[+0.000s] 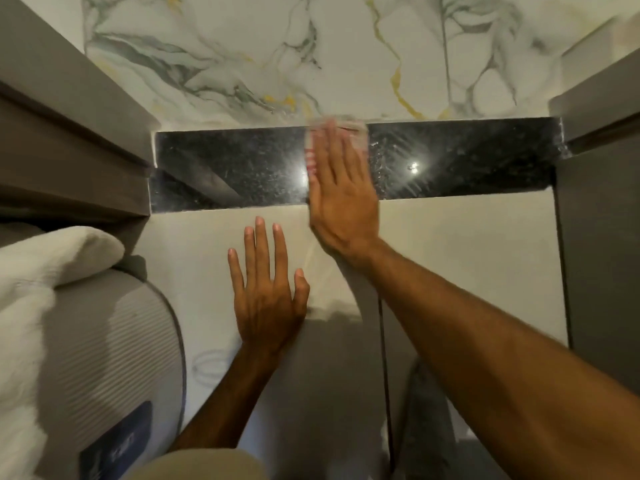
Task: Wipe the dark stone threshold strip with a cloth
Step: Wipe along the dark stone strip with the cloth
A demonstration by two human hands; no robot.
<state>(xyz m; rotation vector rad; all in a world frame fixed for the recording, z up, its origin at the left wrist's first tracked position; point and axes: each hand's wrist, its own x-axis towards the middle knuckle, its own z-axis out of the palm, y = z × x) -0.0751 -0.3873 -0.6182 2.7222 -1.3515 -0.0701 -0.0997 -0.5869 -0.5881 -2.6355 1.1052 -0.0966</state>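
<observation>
Marble-patterned floor (242, 57) is seen beyond the dark stone strip (235, 168), which runs across the doorway between two grey door frames, with plain pale tile (467, 244) on the near side. A grey mattress (114, 341) with a white blanket (38, 268) is seen at the left. The right hand (341, 199) is laid flat, fingers together, on a blurred pale cloth with red marks (334, 140), pressed onto the strip near its middle. The left hand (265, 289) is spread flat on the pale tile, touching nothing else.
</observation>
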